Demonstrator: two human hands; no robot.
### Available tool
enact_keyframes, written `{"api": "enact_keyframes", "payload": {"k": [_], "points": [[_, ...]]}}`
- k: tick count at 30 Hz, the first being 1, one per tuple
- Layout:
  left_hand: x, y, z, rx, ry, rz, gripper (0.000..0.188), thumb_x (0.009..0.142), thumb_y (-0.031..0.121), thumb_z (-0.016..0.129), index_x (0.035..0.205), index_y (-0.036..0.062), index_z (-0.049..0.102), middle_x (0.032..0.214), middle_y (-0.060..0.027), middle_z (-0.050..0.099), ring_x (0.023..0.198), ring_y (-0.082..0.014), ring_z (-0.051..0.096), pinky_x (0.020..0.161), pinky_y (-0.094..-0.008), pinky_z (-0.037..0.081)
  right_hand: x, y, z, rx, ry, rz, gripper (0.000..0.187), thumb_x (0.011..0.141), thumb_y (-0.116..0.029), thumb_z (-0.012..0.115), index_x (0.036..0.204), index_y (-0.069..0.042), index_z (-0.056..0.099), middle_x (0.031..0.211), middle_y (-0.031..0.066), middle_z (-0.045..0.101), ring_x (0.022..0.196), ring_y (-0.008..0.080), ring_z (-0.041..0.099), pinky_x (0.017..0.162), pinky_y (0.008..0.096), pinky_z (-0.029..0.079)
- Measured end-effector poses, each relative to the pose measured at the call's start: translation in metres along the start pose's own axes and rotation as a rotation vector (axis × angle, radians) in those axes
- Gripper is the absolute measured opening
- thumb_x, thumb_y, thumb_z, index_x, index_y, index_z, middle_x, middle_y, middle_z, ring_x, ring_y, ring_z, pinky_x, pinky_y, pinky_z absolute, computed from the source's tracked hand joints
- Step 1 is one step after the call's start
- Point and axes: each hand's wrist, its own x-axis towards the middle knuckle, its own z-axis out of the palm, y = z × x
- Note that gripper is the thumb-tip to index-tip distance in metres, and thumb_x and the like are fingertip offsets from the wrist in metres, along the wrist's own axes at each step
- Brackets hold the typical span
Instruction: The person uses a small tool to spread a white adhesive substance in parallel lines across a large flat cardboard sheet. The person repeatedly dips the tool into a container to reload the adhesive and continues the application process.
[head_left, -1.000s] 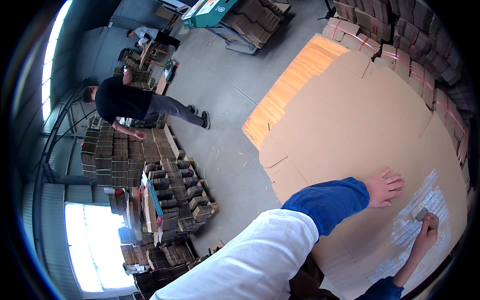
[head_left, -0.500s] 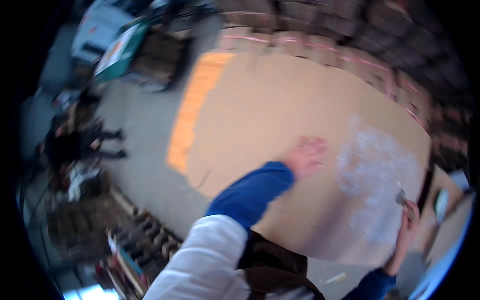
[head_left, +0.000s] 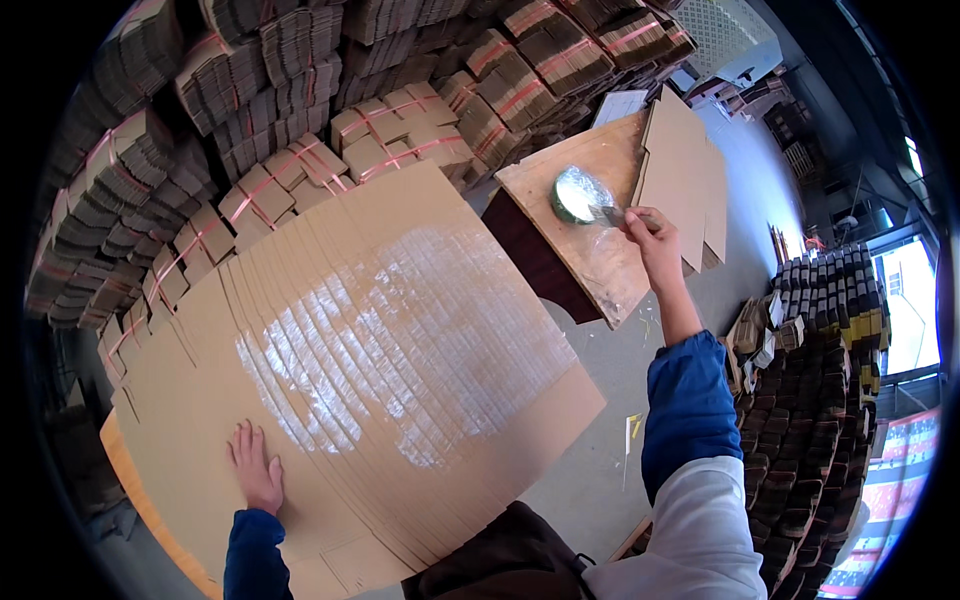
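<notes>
My left hand [head_left: 256, 468] lies flat with fingers spread on the left part of a large spread of brown cardboard sheets [head_left: 200, 400]. The sheets overlap like shingles, and their edges form a row of parallel lines. A white, glossy paste smear [head_left: 410, 335] covers their middle. My right hand [head_left: 654, 236] is closed round a flat, greyish scraper [head_left: 606, 214]. Its tip is at the rim of a green bowl [head_left: 574, 206] of white paste; whether it dips into the paste is hard to tell. The bowl stands on a wooden tabletop [head_left: 535, 180].
Strapped bundles of flattened cardboard [head_left: 400, 130] are stacked along the far side. More cardboard sheets [head_left: 683, 165] lie beside the bowl. Dark stacked pieces [head_left: 800, 440] stand at right. An orange board edge [head_left: 150, 515] shows under the sheets at left. Scraps [head_left: 632, 430] lie on the floor.
The view has swung to the right. My right hand has gone from the pasted cardboard to the bowl, holding the scraper. My left hand now rests flat on the sheets; it was blurred before.
</notes>
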Motion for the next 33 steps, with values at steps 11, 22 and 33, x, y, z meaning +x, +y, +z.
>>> {"api": "enact_keyframes", "payload": {"k": [11, 22, 33], "points": [[0.0, -0.014, -0.004, 0.036, 0.002, 0.029, 0.065, 0.088, 0.018, 0.048, 0.149, 0.0005, 0.034, 0.16, -0.0217, 0.025, 0.149, -0.041, 0.02, 0.12, -0.0558, 0.007, 0.093, 0.098, 0.045, -0.386, -0.127, 0.008, 0.017, 0.085, -0.02, 0.071, 0.093, -0.005, 0.074, 0.078, 0.0103, 0.071, 0.07, 0.0171, 0.065, 0.071, 0.0317, 0.051], [0.004, -0.011, -0.001, 0.031, -0.02, 0.037, 0.065, 0.09, 0.018, 0.046, 0.15, -0.0015, 0.032, 0.16, -0.0248, 0.024, 0.148, -0.0439, 0.019, 0.12, -0.0573, 0.006, 0.117, 0.115, 0.042, -0.265, -0.223, 0.067, 0.016, 0.088, -0.014, 0.068, 0.092, 0.001, 0.071, 0.086, 0.0049, 0.069, 0.075, 0.0128, 0.064, 0.07, 0.0267, 0.05], [0.003, -0.014, 0.0, 0.049, -0.015, 0.044, 0.064, 0.092, 0.022, 0.044, 0.15, -0.0015, 0.031, 0.16, -0.0253, 0.024, 0.148, -0.0444, 0.02, 0.119, -0.0581, 0.007, 0.119, 0.109, 0.031, -0.055, -0.262, 0.132, 0.016, 0.089, -0.014, 0.067, 0.092, 0.001, 0.07, 0.077, 0.0048, 0.068, 0.067, 0.0103, 0.063, 0.064, 0.0246, 0.051]]}}
